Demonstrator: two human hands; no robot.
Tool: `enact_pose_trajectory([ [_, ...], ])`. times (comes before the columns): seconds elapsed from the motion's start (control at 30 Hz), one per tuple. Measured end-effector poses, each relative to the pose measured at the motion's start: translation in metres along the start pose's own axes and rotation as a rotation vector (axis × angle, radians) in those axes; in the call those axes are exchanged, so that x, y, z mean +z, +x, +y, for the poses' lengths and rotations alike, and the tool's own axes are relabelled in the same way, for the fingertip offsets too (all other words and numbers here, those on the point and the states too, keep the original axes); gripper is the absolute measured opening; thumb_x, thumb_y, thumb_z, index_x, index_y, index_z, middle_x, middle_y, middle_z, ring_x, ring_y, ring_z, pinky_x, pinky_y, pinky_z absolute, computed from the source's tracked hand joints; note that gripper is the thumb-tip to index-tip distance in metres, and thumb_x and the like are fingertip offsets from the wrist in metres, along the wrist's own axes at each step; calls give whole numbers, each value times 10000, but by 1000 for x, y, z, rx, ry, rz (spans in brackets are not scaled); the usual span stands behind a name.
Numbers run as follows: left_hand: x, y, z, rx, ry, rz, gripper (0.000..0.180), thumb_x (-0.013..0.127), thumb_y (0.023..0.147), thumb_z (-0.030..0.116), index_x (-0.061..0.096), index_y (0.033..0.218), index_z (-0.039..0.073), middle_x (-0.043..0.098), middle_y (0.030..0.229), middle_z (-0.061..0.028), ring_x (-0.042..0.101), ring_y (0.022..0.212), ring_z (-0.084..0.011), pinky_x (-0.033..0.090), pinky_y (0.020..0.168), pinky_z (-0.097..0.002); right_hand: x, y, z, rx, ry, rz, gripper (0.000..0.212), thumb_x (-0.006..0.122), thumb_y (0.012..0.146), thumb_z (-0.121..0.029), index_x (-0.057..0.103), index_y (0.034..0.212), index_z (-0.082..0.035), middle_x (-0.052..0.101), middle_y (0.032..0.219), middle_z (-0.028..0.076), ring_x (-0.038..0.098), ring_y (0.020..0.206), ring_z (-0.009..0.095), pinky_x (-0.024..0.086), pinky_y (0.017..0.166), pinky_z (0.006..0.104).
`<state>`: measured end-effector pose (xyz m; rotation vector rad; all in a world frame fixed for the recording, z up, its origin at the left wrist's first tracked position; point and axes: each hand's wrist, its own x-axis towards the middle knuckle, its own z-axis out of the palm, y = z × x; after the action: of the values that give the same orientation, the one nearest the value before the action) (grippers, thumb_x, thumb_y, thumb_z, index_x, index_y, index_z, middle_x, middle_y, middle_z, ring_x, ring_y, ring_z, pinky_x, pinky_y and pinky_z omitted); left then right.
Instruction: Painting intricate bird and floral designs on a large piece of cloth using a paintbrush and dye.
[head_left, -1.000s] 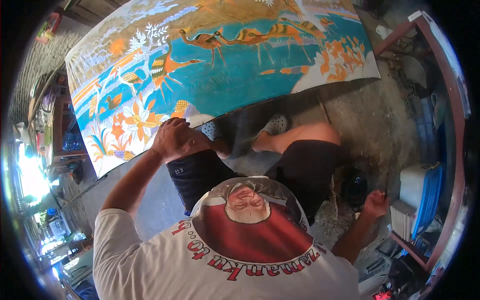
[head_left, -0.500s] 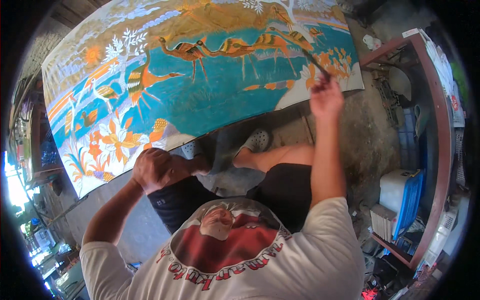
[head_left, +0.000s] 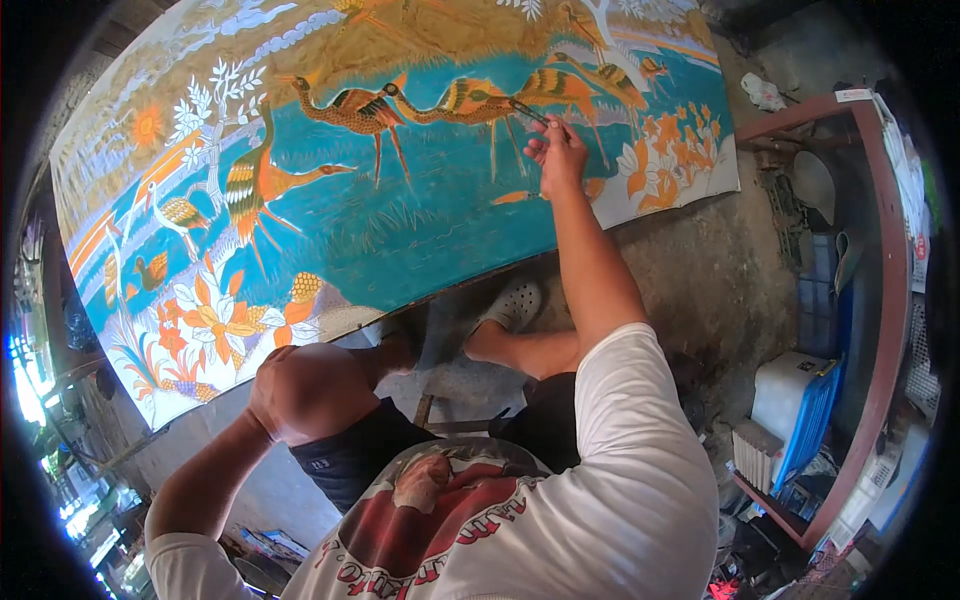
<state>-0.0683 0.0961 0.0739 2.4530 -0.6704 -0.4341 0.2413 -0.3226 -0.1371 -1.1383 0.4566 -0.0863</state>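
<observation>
A large painted canvas point(head_left: 430, 260) spreads across the far side, showing long-legged birds, teal water, white trees and orange-and-white flowers. My right hand point(head_left: 560, 158) pinches a slim dark paintbrush point(head_left: 530, 112). The brush points up and left, its tip over the tail of a brown-and-gold bird point(head_left: 470, 100) near the middle. Whether the bristles touch the surface is hard to tell. Close to the lower left edge of the canvas, my left hand point(head_left: 264, 392) rests against my bent left knee point(head_left: 335, 395). A smooth blur there hides its fingers.
On the right stands a reddish-brown frame point(head_left: 885, 300), with a white-and-blue container point(head_left: 800, 400) beside it. A crumpled white bag point(head_left: 763, 92) lies past the canvas's right edge. Below the canvas is my foot in a grey clog point(head_left: 518, 305).
My right hand has moved left with the paintbrush, from the flowers at the right to the birds near the middle. The whole view has shifted slightly. My left hand stays at the knee.
</observation>
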Motion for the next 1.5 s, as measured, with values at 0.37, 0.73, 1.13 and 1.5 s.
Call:
enact_pose_trajectory([
  [0.37,0,1,-8,12,12,-8,558,670,848,491,758,1113,9,762,1076,-203,711,956,-401,561,877,-488,7,16,18,-32,-113,60,304,573,1117,-207,655,1363,-48,757,1159,124,688,750,175,641,649,356],
  [0.73,0,2,-9,30,31,-24,567,664,860,503,754,1119,7,763,1074,-204,714,957,-402,563,873,-489,16,9,29,-25,-92,-4,314,574,1121,-217,659,1363,-37,752,1185,132,693,746,163,641,644,352],
  [1.13,3,3,-9,15,11,4,573,674,841,494,756,1134,9,765,1082,-204,716,960,-408,561,872,-491,1,14,14,-43,-67,111,302,560,1121,-197,662,1356,-37,754,1194,147,704,757,171,642,653,358],
  [1.5,1,4,-6,19,15,-1,556,668,856,506,760,1122,27,771,1089,-186,718,957,-396,559,873,-492,2,19,21,-100,-135,81,292,555,1118,-174,668,1349,-35,767,1166,135,697,736,164,630,627,339],
])
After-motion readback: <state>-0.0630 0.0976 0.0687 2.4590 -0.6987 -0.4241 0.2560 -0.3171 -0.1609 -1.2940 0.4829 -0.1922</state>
